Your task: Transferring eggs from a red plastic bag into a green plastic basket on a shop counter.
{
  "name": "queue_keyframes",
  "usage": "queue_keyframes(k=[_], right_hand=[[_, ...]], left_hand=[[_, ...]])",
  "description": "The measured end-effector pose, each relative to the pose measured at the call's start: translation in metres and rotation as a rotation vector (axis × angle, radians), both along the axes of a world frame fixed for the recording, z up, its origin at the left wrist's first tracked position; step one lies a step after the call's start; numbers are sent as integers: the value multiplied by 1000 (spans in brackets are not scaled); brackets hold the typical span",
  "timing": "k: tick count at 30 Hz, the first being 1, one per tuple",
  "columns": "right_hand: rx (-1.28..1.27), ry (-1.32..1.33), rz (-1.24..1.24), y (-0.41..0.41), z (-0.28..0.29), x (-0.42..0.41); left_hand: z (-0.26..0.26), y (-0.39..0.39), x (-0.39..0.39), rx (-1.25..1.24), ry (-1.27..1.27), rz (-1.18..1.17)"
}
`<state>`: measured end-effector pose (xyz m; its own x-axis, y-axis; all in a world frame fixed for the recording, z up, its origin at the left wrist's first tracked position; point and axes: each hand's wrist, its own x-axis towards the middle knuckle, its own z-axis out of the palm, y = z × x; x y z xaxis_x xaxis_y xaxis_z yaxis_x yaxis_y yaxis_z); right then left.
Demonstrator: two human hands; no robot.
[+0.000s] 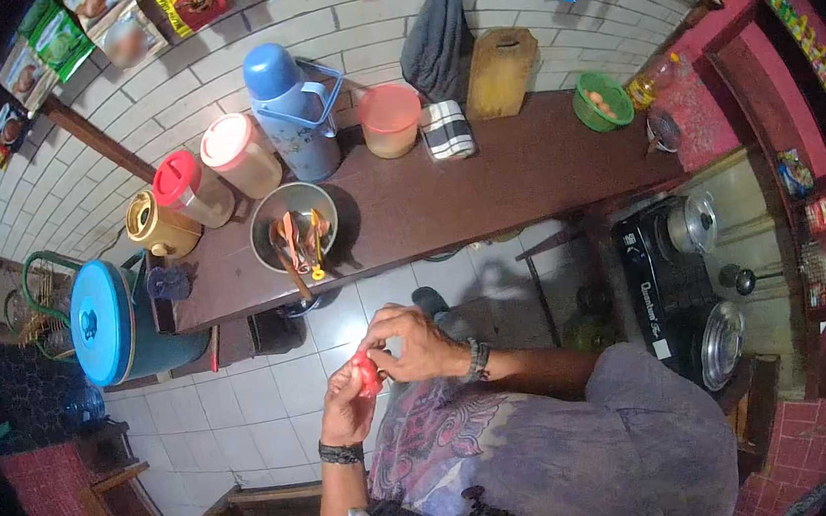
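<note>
A small, crumpled red plastic bag is between my two hands, in front of my body and above the tiled floor. My left hand grips it from the left and below. From above and the right, my right hand pinches its top with thumb and forefinger, leaving a gap inside the curled fingers. What the bag contains cannot be seen. Beyond my hands, a steel bowl stands near the edge of the brown counter, holding several spoons and other utensils.
A blue thermos, lidded plastic containers and a wooden cutting board line the wall. Eggs sit in a green basket. At right is a black gas stove with lidded pots; at left, a blue lidded bucket.
</note>
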<state>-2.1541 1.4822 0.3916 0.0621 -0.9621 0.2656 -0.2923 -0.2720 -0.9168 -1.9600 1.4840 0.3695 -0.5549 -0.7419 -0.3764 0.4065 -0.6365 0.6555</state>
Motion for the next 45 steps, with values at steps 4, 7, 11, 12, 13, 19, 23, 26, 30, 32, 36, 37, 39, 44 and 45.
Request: queue_keyframes(k=[4,7,11,12,13,19,23,26,30,32,36,37,39,44,45], right_hand=[[-2,-75,52,0,11,-28],[-218,73,160,-3,3,-46],[-318,182,130,-19,-17,-66],[-299,145,102,-22,-13,-74],[-281,106,82,-24,-8,-82],[-162,-74,-37,-44,1,-133],[2,-94,-58,-77,-23,-182],[179,101,-540,-144,-76,-245],[318,551,-803,-200,-110,-315],[521,732,-817,-213,-122,-324],[463,866,-792,-225,-150,-322],[471,864,-769,-227,-150,-321],[483,863,-742,-228,-146,-319],[318,418,-832,-218,-129,-337],[251,328,-874,-213,-124,-346]], left_hand=[[6,-4,-22,-3,-56,89],[6,-8,-44,-9,-73,117],[5,-16,-84,32,-57,194],[24,-18,-105,13,-127,289],[36,-21,-120,-7,-197,390],[18,-38,-156,-282,-293,292],[12,-46,-170,-242,-432,325],[10,-46,-175,-197,-509,329],[7,-44,-176,-153,-528,350],[4,-42,-173,-150,-543,359],[6,-38,-168,-124,-585,376],[5,-38,-167,-120,-587,380],[1,-38,-166,-95,-603,384],[-3,-35,-162,-43,-603,371],[-2,-35,-162,-42,-608,358]])
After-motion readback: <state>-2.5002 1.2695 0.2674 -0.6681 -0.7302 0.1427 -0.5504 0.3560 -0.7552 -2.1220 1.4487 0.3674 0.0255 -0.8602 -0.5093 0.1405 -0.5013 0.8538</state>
